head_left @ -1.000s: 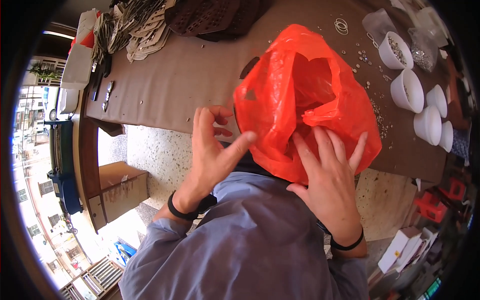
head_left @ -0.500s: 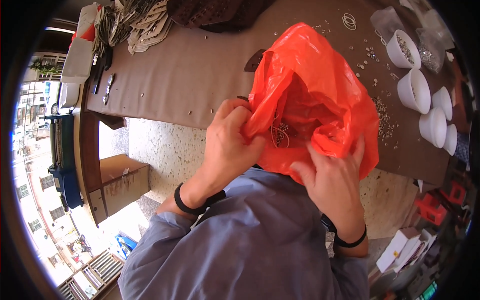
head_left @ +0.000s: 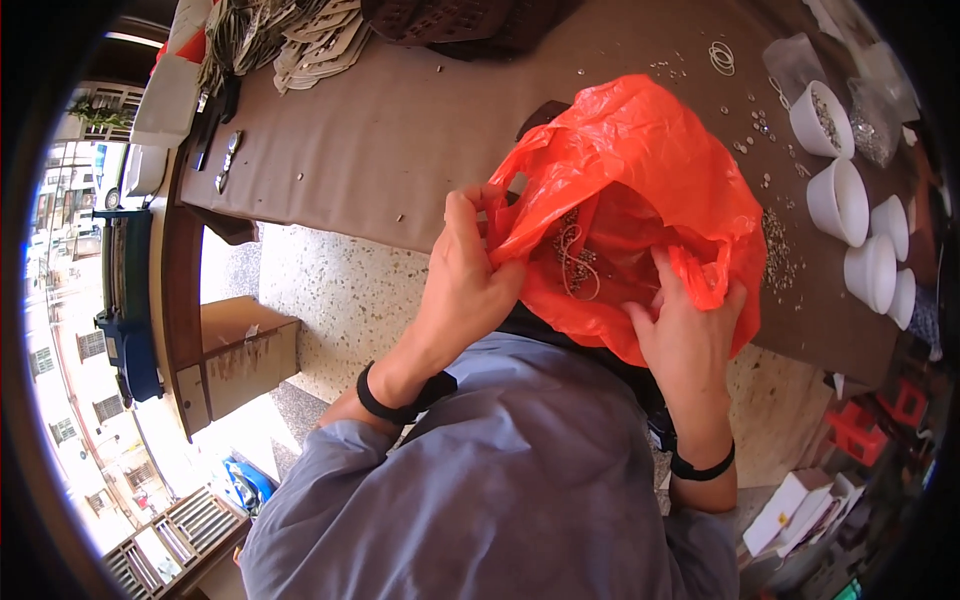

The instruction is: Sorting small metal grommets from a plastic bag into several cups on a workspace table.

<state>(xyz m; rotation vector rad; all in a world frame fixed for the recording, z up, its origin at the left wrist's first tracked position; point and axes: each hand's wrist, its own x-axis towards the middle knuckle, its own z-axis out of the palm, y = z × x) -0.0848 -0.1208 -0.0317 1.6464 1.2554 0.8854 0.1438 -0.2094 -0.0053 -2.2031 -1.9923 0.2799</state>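
Observation:
An orange plastic bag (head_left: 630, 170) rests against the near edge of a brown-covered table (head_left: 400, 150). My left hand (head_left: 470, 290) grips the bag's left rim and pulls it aside. My right hand (head_left: 685, 330) clutches the bag's right rim near a handle loop. The bag's mouth gapes toward me, and small metal rings and pieces (head_left: 572, 255) show inside it. Both wrists carry a black band.
Several white bowls (head_left: 840, 200) with small metal parts stand at the table's right end, loose bits scattered around them. Card pieces and dark trays (head_left: 320, 40) lie at the far left. A cardboard box (head_left: 240, 355) sits on the speckled floor below.
My left hand went from open fingers beside the bag to gripping its left rim. The right hand shifted to the right rim, and the bag's mouth has spread wider.

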